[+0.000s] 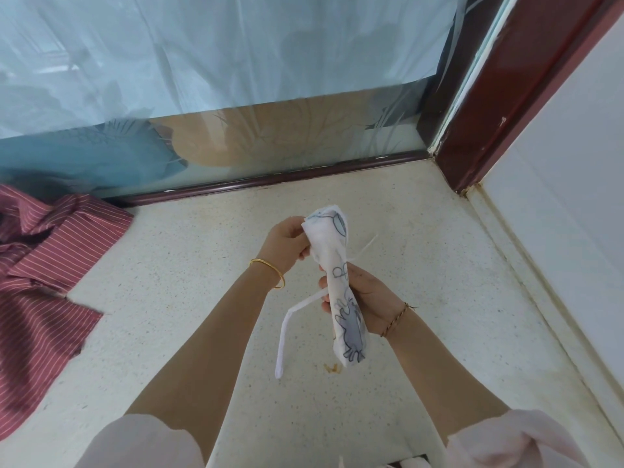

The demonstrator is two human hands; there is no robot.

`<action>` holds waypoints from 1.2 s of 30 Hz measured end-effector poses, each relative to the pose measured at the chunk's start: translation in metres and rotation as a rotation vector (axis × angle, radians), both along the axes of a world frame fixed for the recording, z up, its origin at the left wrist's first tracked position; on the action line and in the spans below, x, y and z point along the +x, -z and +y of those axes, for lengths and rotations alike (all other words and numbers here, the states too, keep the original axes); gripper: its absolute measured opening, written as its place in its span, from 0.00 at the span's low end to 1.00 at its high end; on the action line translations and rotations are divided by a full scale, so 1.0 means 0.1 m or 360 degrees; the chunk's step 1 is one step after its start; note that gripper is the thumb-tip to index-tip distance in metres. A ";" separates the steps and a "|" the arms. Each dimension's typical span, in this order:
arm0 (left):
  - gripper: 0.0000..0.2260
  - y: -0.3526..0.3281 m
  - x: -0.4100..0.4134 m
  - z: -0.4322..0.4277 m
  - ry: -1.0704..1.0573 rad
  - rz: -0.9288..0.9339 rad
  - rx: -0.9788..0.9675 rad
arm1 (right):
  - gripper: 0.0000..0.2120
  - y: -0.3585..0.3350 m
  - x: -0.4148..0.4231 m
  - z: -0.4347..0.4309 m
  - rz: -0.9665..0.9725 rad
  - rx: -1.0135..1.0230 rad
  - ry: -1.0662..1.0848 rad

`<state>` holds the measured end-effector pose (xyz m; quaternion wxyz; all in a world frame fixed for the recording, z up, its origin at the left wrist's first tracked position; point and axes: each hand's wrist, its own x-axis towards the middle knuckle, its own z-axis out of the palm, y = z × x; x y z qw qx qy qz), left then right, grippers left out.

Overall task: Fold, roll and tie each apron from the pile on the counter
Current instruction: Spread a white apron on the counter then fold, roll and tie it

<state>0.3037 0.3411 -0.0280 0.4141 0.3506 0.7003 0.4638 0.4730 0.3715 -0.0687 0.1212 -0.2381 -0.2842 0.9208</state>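
1. Work item: the rolled apron [341, 285] is white cloth w/ grey cartoon print, wound into a narrow bundle. It is held in the air above the counter [202, 298], approx. centre of view, top end tilted away from the person.

2. Hands:
- The left hand [287, 243] grips the top end of the roll, fingers curled round it.
- The right hand [366, 297] wraps the mid-to-lower section, palm on the right side, fingers curled round to the left side.

3. Ties:
- A white strap [287, 332] leaves the roll at the right-hand fingers and hangs down-left. Contact btwn its free end and the counter: cannot tell.
- A second strap [369, 243] sticks out to the right of the roll (blurred).

4. Boundaries:
- Back edge: the counter meets a dark red rail [270, 179] under a filmed glass panel [236, 79].
- Right edge: the counter meets a white wall [574, 197]; a dark red post [506, 96] stands at the back-right corner.
- Left: the striped pile [50, 265], red w/ thin pale stripes, lies crumpled on the counter, near the glass and well apart from both hands.

5. Working room: speckled surface runs unbroken btwn the pile and the forearms, and from the roll to the rail and the wall. Small yellowish crumbs [332, 368] lie on the counter near the roll's lower end.
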 end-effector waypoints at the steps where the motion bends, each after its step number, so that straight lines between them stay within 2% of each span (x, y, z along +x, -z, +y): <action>1: 0.06 -0.01 0.01 -0.03 -0.0038 0.0047 0.0014 | 0.35 0.02 0.00 0.01 -0.0025 -0.0029 0.0079; 3: 0.04 0.00 0.01 -0.08 -0.0115 0.0092 0.0022 | 0.33 0.03 0.00 0.00 -0.0055 -0.0055 0.0154; 7: 0.03 0.00 0.07 -0.16 -0.0069 0.0145 -0.0043 | 0.40 0.10 -0.02 -0.01 -0.0070 -0.0099 0.0258; 9: 0.04 0.00 0.09 -0.20 -0.0043 0.0196 -0.0086 | 0.38 0.14 -0.02 -0.01 -0.0045 -0.0133 0.0293; 11: 0.05 0.01 0.11 -0.22 -0.0016 0.0223 -0.0117 | 0.28 0.11 -0.03 -0.02 0.0022 -0.0140 0.0291; 13: 0.06 0.01 0.14 -0.24 0.0007 0.0186 -0.0132 | 0.11 0.07 -0.04 -0.02 0.0046 -0.0086 0.0270; 14: 0.06 0.01 0.16 -0.24 0.0009 0.0135 -0.0131 | 0.09 0.05 -0.05 -0.02 0.0022 -0.0067 0.0267; 15: 0.06 0.00 0.18 -0.25 0.0005 0.0073 -0.0133 | 0.12 0.06 -0.06 -0.02 -0.0012 -0.0050 0.0262; 18: 0.07 -0.04 0.24 -0.26 0.0021 -0.0104 -0.0187 | 0.39 0.10 -0.10 0.01 -0.0134 0.0011 0.0290; 20: 0.10 -0.09 0.26 -0.26 0.0045 -0.0217 -0.0282 | 0.43 0.13 -0.10 0.01 -0.0150 0.0073 0.0308; 22: 0.15 -0.13 0.29 -0.26 0.0104 -0.0293 -0.0385 | 0.40 0.14 -0.12 0.01 -0.0130 0.0085 0.0346; 24: 0.18 -0.16 0.31 -0.27 0.0255 -0.0190 -0.0441 | 0.36 0.13 -0.12 -0.01 -0.0141 0.0062 0.0387; 28: 0.18 -0.13 0.36 -0.27 0.0440 0.0148 -0.0359 | 0.15 0.07 -0.14 -0.04 -0.0234 0.0114 0.0477; 32: 0.16 -0.11 0.38 -0.27 0.0366 0.0211 -0.0319 | 0.13 0.04 -0.13 -0.02 -0.0261 0.0164 0.0469; 36: 0.12 -0.09 0.40 -0.25 0.0311 0.0417 -0.0353 | 0.13 0.01 -0.12 -0.02 -0.0215 0.0182 0.0396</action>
